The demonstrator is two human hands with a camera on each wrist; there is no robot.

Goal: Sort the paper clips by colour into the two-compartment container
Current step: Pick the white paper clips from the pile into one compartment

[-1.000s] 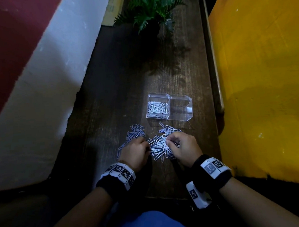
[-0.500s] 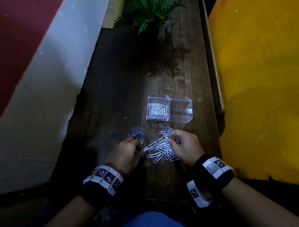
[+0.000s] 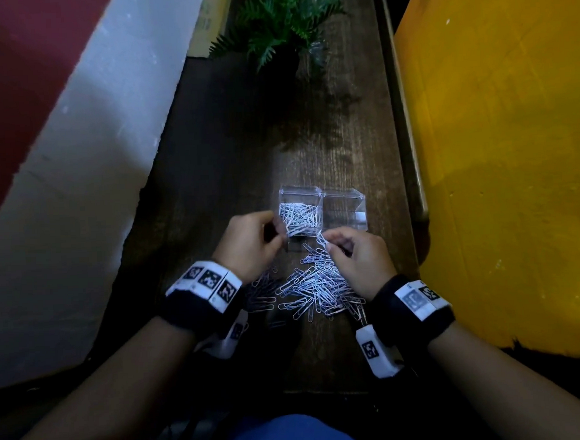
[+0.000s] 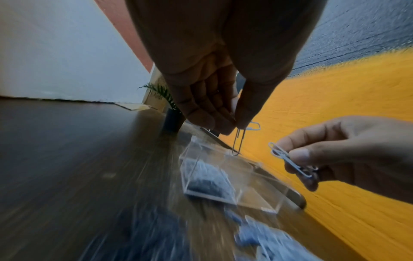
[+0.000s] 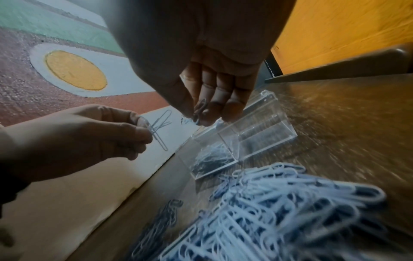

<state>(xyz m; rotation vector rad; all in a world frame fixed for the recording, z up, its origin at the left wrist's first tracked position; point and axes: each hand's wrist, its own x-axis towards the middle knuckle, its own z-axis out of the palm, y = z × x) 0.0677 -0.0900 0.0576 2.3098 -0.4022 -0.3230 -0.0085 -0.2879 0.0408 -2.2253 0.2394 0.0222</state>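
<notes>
Both hands are carrying clips toward the clear container [image 3: 345, 214] on the bench [image 3: 355, 143]. The left hand [image 3: 250, 245] is pinching grey clips [image 4: 238, 141]; the right hand [image 3: 360, 260] is pinching white ones [image 4: 288, 162]. Better to hover each over its own compartment, releasing low, since the left one is already holding clips.

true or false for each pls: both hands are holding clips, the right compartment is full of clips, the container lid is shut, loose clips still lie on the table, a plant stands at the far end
1. Both hands hold clips: true. The left hand pinches paper clips; the right hand pinches its own.
2. The right compartment is full: false. It looks empty; the left compartment has the clips.
3. The container is shut: false. It is open on top.
4. A loose pile lies on the table: true.
5. A plant stands at the far end: true.
</notes>
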